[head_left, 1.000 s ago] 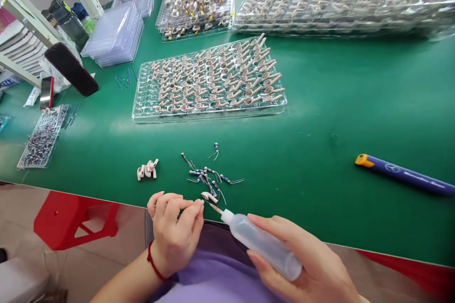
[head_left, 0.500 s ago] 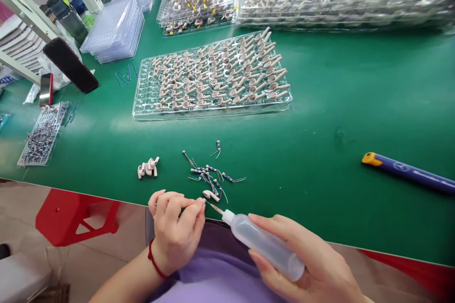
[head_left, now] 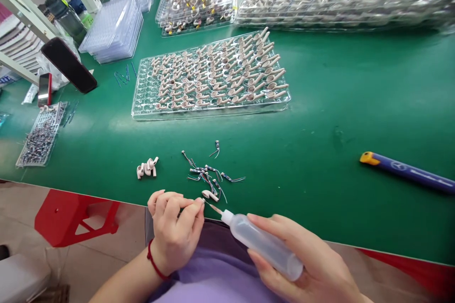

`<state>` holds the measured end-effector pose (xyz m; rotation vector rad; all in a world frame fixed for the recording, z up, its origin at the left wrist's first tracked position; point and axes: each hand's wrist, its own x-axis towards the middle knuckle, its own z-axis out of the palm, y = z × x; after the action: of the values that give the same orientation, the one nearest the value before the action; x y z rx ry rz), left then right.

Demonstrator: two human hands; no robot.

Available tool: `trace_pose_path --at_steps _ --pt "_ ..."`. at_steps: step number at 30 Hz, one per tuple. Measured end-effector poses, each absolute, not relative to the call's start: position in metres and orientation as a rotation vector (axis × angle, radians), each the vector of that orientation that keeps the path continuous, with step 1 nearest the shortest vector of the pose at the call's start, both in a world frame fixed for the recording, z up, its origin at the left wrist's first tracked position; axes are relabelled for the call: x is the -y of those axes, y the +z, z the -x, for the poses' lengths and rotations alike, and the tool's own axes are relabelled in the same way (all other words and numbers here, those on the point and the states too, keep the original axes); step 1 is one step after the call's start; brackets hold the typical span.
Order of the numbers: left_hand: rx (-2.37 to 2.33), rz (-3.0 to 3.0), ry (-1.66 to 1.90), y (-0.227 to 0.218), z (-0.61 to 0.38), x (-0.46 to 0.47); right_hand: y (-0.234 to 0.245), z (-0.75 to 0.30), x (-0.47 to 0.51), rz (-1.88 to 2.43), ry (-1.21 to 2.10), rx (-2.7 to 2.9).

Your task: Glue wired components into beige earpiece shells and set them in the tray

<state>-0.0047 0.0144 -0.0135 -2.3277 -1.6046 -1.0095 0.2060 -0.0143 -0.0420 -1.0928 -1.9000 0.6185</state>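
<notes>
My right hand (head_left: 302,260) is wrapped round a translucent squeeze bottle (head_left: 261,244) with a white cap and a thin needle tip. The needle points left and meets the fingertips of my left hand (head_left: 177,222). Those fingers are pinched on a small whitish piece, mostly hidden, perhaps part of an earbud. Just beyond the fingertips lies a white earbud shell (head_left: 210,195) on the green table. Several small wired circuit boards (head_left: 206,173) are scattered behind it. Farther left, a small cluster of white earbud shells (head_left: 147,167) rests together.
A clear tray (head_left: 213,112) holds rows of earbud shells. Behind it stand more filled trays (head_left: 341,21) and stacked empty trays (head_left: 113,28). A blue and yellow cutter (head_left: 405,170) lies at right. Phones (head_left: 69,65) and a tray of small parts (head_left: 40,139) are at left. A red stool (head_left: 74,218) stands below.
Both hands and the bottle hold nearly the same pose. The whole view has shifted very slightly; nothing was taken up or let go.
</notes>
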Motion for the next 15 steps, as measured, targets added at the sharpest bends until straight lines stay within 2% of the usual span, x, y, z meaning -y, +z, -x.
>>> trace_pose_path --at_steps 10,15 --pt "1.612 2.32 -1.019 -0.0141 0.0049 -0.0143 -0.0447 -0.208 0.018 1.132 0.581 1.892" --pt "1.639 2.349 -1.02 -0.013 0.008 -0.0142 -0.0398 -0.2131 0.0138 1.292 0.645 1.735"
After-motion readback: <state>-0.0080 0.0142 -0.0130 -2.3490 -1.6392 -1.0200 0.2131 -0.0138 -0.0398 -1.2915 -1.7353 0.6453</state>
